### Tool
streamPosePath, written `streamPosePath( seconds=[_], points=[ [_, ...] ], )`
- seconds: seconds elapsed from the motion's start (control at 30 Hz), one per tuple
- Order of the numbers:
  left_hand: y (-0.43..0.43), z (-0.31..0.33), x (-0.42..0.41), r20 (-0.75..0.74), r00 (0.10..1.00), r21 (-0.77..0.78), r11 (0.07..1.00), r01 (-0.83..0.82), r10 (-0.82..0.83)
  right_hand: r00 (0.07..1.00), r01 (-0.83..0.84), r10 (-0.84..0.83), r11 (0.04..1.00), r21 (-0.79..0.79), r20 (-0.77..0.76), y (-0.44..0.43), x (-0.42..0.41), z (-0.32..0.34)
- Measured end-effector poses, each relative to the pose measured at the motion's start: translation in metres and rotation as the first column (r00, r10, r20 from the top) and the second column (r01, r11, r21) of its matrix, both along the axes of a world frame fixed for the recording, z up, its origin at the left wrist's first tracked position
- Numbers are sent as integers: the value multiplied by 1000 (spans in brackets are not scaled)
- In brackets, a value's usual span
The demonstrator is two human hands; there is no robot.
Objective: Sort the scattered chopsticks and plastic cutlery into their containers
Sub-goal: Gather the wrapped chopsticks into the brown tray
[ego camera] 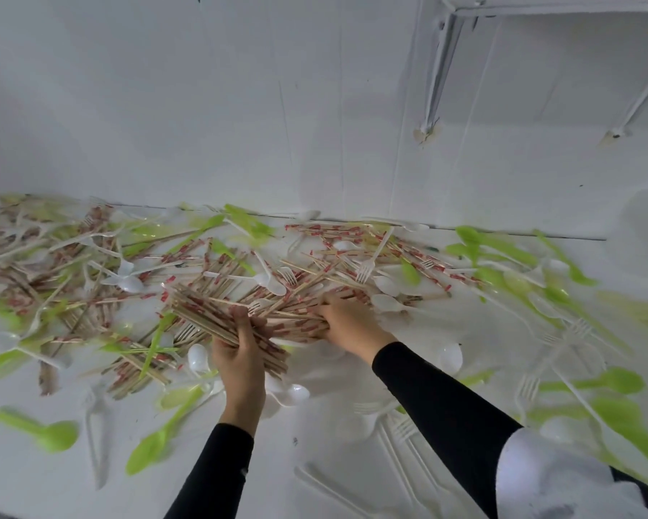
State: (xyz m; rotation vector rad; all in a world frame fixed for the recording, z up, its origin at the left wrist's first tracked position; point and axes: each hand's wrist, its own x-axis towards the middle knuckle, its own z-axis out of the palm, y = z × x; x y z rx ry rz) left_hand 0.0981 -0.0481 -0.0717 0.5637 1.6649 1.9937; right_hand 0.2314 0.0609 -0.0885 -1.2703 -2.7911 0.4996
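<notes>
Chopsticks [202, 310] lie bunched mid-table, gripped by the left hand [240, 355]; the right hand [346, 320], at three o'clock, curls round more. I'd pick out that white fork [258, 304] and square the ends.

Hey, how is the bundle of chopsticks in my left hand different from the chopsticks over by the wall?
The bundle of chopsticks is packed side by side, all pointing one way; the chopsticks by the wall cross at many angles. The bundle is gripped in the left hand; those by the wall lie loose on the table, mixed with white forks. Both are pale sticks with red-printed wrappers.
</notes>
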Motion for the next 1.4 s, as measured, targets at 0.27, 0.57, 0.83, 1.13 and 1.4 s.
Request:
streamPosePath(
  seconds=[0.27,0.57,0.83,1.13,1.4],
  points=[
    [3,2,3,-1,1000,-22,1000,21,-21,999,33,-33,999,16,25,11,35,10],
    [9,3,12,107,990,-8,996,91,-90,969,181,-201,974,-138,-143,25,47,33],
    [9,4,38,164,946,-15,958,286,-280,990,89,-95,994,65,107,15,29,5],
    [8,2,34,158,933,2,945,327,-324,835,300,-378,922,-244,-399,19,68,45],
    [10,18,67,145,786,49,798,601,-601,244,146,-663,747,-649,-708,-20,93,103]
  ],
)
